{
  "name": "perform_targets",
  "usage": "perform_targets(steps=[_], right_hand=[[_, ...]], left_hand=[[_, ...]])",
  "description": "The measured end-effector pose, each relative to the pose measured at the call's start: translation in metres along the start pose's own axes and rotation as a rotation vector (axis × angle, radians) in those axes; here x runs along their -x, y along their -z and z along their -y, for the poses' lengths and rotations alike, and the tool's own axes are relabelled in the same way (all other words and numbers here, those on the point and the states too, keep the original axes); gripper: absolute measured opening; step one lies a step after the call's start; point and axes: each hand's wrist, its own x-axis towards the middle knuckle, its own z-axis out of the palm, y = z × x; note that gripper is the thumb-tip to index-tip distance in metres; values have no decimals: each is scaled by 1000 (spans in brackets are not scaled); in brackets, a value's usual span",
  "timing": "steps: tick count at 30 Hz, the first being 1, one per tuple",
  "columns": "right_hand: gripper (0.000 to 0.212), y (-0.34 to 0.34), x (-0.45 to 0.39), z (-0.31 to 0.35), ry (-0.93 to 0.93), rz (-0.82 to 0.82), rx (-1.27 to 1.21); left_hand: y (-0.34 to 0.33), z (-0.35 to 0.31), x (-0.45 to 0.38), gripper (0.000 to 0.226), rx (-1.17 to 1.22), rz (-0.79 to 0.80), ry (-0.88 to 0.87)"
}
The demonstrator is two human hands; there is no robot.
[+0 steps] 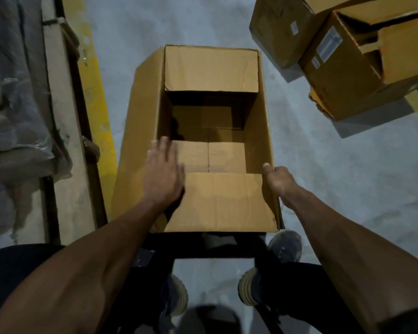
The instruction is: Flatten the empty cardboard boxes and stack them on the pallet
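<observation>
The open box runs near to far between both hands; the left hand reaches in with straight fingers, the right hand grips the right wall.

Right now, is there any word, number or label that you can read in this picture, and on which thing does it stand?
No text can be read.
White label on the far box: too small and blurred.
Two labels on the nearer closed box: print blurred, unreadable.
Open box: no print visible.

Head-worn view, steeply downward, close over open box (wide-angle)
</observation>
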Motion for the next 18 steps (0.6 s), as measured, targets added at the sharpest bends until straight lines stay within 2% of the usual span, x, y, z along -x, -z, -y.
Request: perform_targets(steps=[1, 3, 5, 6, 11, 15, 18], right_hand=[[58, -2, 2, -2, -10, 0, -2], [63, -3, 7, -8, -28, 2, -32], [65, -1, 11, -14, -60, 13, -101], [65, 2, 15, -17, -84, 19, -149], [50, 17, 27, -24, -157, 125, -477], [23, 26, 41, -27, -158, 174, -554], [23, 32, 48, -30, -152, 180, -535]], left_hand=[[2, -11, -3, 59, -30, 80, -119], [6, -33, -11, 57, -6, 370, -264], [18, -50, -17, 44, 79, 606, -254], [24, -55, -19, 37, 106, 635, -238], [76, -58, -22, 24, 168, 501, -299], [114, -60, -4, 27, 193, 550, -408], [134, -65, 15, 32, 202, 648, -465]])
